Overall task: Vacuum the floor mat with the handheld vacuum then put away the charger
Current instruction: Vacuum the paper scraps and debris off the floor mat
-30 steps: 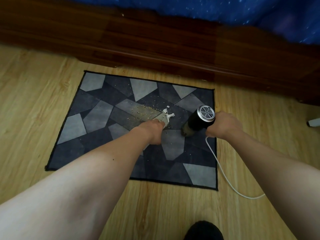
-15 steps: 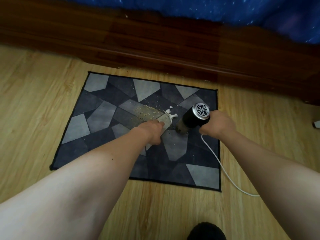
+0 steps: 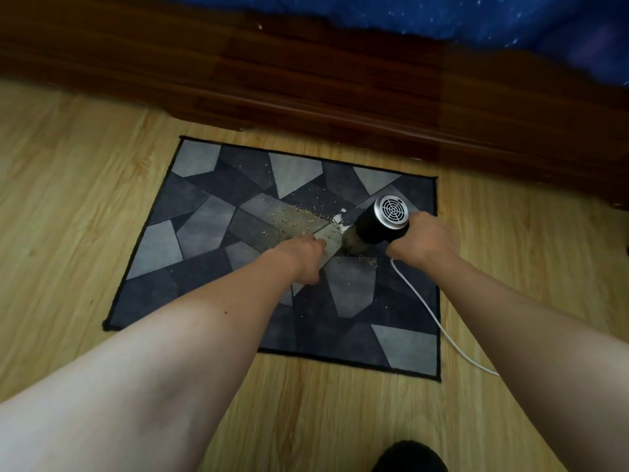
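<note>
Wood floor (image 3: 85, 206) under a crumb-strewn mat (image 3: 204, 240); right hand (image 3: 422, 240) grips the vacuum (image 3: 376, 226), nozzle on mat; left hand (image 3: 303, 257) rests curled there, hold unclear.

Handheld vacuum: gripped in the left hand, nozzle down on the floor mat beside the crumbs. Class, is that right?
No. The head view shows the right hand gripping the handheld vacuum, nozzle down on the floor mat beside the crumbs.

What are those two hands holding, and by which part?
The right hand grips the handheld vacuum at its rear end, near the grille. The left hand rests on the floor mat; whether it holds anything cannot be told.
</note>
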The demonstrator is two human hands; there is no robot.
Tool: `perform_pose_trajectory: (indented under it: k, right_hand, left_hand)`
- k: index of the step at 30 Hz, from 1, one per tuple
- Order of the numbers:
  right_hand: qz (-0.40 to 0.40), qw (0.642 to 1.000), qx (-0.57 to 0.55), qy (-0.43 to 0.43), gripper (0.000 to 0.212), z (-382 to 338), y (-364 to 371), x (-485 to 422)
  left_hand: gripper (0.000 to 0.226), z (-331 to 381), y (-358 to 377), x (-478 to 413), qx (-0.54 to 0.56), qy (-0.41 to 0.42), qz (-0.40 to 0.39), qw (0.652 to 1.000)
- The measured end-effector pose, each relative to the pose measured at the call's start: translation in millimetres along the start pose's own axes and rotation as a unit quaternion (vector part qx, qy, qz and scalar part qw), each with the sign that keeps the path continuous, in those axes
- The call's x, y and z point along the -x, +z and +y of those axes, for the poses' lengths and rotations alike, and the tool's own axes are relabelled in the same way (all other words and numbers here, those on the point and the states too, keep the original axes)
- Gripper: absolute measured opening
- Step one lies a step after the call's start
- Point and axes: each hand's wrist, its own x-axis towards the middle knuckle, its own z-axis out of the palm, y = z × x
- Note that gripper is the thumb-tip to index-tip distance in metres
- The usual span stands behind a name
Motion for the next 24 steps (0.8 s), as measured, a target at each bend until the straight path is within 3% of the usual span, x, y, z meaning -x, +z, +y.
perform_pose_trajectory:
  k: [12,24]
  right_hand:
    - [-0.044,0.998,0.035,0.003,0.036,37,-9,14]
    - [0.001,0.999,0.03,0.033,0.022,37,-11,27]
  left_hand:
    - [0.055,20,8,-4,0.016,0.026,0.003,1.0]
    - [0.056,30,21,-13,0.028,0.031,0.013,0.999]
